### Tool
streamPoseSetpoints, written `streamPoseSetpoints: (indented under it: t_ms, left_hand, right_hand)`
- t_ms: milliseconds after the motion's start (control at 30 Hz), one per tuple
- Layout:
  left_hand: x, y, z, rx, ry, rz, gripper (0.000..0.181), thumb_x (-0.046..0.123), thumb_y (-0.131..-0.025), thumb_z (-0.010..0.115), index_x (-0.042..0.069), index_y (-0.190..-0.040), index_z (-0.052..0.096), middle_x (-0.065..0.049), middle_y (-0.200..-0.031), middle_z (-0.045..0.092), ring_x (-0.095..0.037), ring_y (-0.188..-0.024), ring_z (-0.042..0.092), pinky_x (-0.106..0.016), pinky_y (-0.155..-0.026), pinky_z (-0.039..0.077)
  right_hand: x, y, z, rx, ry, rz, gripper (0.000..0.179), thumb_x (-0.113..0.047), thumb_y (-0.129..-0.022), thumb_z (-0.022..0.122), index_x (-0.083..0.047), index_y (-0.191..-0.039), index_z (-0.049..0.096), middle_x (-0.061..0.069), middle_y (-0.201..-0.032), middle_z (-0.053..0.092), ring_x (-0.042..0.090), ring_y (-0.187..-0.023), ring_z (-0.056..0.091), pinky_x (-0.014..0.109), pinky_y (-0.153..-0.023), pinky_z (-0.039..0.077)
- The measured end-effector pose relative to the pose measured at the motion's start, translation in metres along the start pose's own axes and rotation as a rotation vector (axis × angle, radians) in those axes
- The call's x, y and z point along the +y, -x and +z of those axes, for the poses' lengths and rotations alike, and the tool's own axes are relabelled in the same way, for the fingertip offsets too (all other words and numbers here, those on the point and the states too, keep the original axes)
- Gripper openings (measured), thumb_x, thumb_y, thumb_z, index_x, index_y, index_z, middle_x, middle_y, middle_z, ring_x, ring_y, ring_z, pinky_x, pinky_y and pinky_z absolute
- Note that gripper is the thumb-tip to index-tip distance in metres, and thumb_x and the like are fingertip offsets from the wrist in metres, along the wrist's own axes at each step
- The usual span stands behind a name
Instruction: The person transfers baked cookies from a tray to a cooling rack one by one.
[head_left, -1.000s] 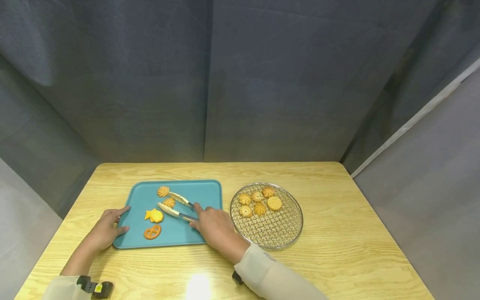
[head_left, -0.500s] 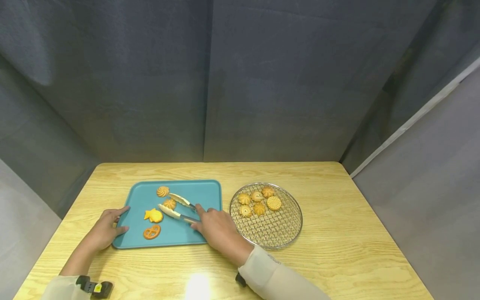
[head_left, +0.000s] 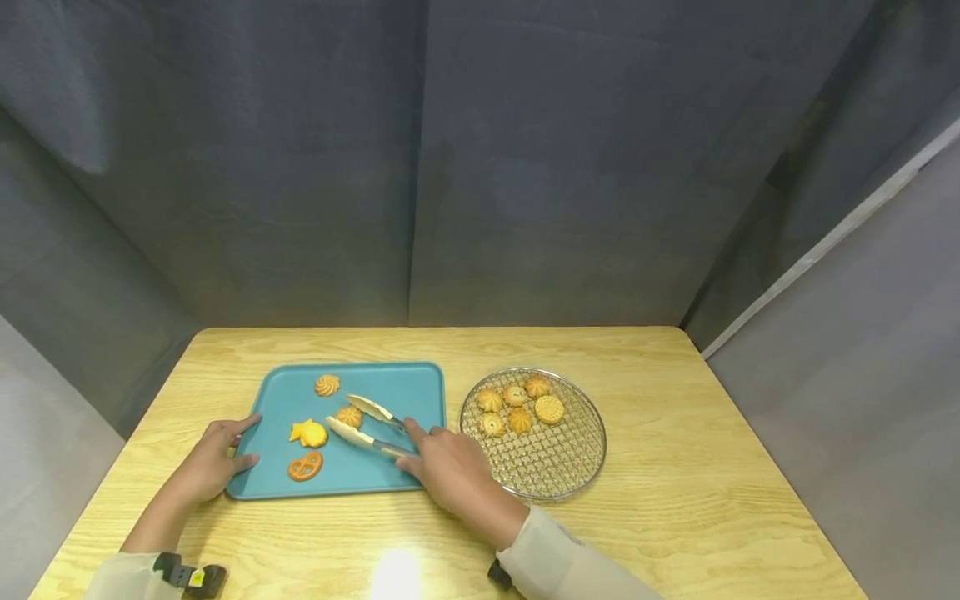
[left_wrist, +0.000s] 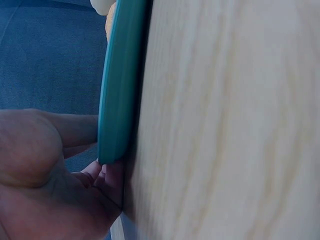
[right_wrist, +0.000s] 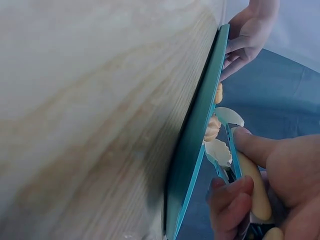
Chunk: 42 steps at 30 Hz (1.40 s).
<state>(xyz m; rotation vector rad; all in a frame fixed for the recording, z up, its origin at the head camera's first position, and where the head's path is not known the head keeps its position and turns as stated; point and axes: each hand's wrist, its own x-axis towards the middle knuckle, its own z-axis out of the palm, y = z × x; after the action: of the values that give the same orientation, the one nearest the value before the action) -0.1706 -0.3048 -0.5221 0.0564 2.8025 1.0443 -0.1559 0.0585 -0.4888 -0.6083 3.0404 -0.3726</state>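
Observation:
My right hand (head_left: 457, 467) holds a pair of tongs (head_left: 375, 446) with pale scalloped tips. Those tips stand on either side of a star-shaped cookie (head_left: 349, 417) on the blue tray (head_left: 405, 383); in the right wrist view the cookie (right_wrist: 212, 129) sits between them, low over the tray. My left hand (head_left: 213, 458) holds the tray's left edge, its thumb over the rim. Also on the tray lie a swirl cookie (head_left: 327, 385), a fish-shaped cookie (head_left: 309, 433) and a pretzel (head_left: 305, 466).
Right of the tray, a round wire rack (head_left: 555, 467) carries several cookies grouped on its far left half. Both stand on a wooden table (head_left: 675, 450). Grey curtains (head_left: 570, 208) rise behind and beside it.
The tongs and my right hand have moved a little right and toward me, and the star-shaped cookie has shifted along with the tips. My left hand stays at the tray's edge.

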Motion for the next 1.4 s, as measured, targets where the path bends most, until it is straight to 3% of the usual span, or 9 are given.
streamPoseSetpoints:
  t_ms: [167,333,567,700,967,1200,1400]
  left_hand:
    - [-0.001,0.0,0.0,0.003,0.001,-0.01,0.065,-0.002,-0.098,0.063,-0.011,-0.155,0.032,-0.038,-0.142,0.032,-0.055,-0.124,0.043,-0.066,-0.099,0.047]
    - [-0.002,-0.001,0.001,0.002,-0.001,-0.008,0.066,-0.002,-0.098,0.063,-0.011,-0.155,0.032,-0.038,-0.142,0.031,-0.054,-0.124,0.043,-0.066,-0.099,0.046]
    - [-0.003,-0.001,0.003,0.005,-0.004,-0.006,0.066,-0.002,-0.097,0.064,-0.01,-0.155,0.033,-0.037,-0.142,0.033,-0.054,-0.124,0.044,-0.065,-0.099,0.047]
    - [-0.003,-0.001,0.003,0.007,-0.003,-0.004,0.066,-0.002,-0.098,0.064,-0.01,-0.155,0.033,-0.037,-0.142,0.033,-0.054,-0.124,0.044,-0.064,-0.097,0.049]
    - [-0.002,-0.002,0.002,0.009,-0.01,-0.009,0.065,-0.002,-0.098,0.063,-0.011,-0.155,0.033,-0.037,-0.142,0.033,-0.054,-0.124,0.045,-0.062,-0.097,0.05]
    - [0.0,-0.001,0.002,0.008,0.0,-0.003,0.065,-0.004,-0.097,0.064,-0.012,-0.154,0.033,-0.038,-0.141,0.033,-0.055,-0.124,0.045,-0.061,-0.096,0.051]
    - [0.0,0.0,0.002,0.008,0.001,-0.004,0.065,-0.003,-0.098,0.064,-0.012,-0.154,0.033,-0.038,-0.141,0.033,-0.054,-0.123,0.045,-0.061,-0.095,0.051]
  right_hand:
    - [0.004,0.01,0.0,0.012,-0.005,-0.023,0.067,-0.055,-0.096,0.064,-0.024,-0.154,0.051,0.006,-0.105,0.074,0.02,-0.075,0.066,0.03,-0.055,0.05]
    - [0.009,0.025,-0.001,0.025,-0.04,-0.028,0.066,-0.054,-0.097,0.064,-0.024,-0.154,0.051,0.009,-0.111,0.074,0.025,-0.084,0.071,0.035,-0.064,0.056]
    - [0.023,0.045,-0.005,0.038,-0.08,-0.017,0.064,-0.051,-0.096,0.067,-0.023,-0.152,0.053,0.009,-0.107,0.075,0.024,-0.077,0.07,0.033,-0.059,0.054]
    - [0.031,0.055,-0.008,0.052,-0.096,-0.02,0.064,-0.049,-0.097,0.067,-0.022,-0.152,0.053,0.008,-0.109,0.075,0.025,-0.082,0.071,0.038,-0.064,0.057]
    - [0.044,0.071,-0.01,0.076,-0.107,0.012,0.063,-0.051,-0.097,0.067,-0.023,-0.152,0.053,0.011,-0.119,0.074,0.03,-0.094,0.073,0.047,-0.075,0.06]
    - [0.051,0.082,-0.013,0.088,-0.099,0.028,0.064,-0.049,-0.096,0.068,-0.025,-0.153,0.052,0.007,-0.107,0.074,0.025,-0.083,0.071,0.044,-0.07,0.059]
    - [0.058,0.092,-0.017,0.087,-0.141,0.055,0.064,-0.051,-0.096,0.067,-0.027,-0.154,0.051,0.011,-0.118,0.074,0.031,-0.094,0.072,0.05,-0.078,0.06]
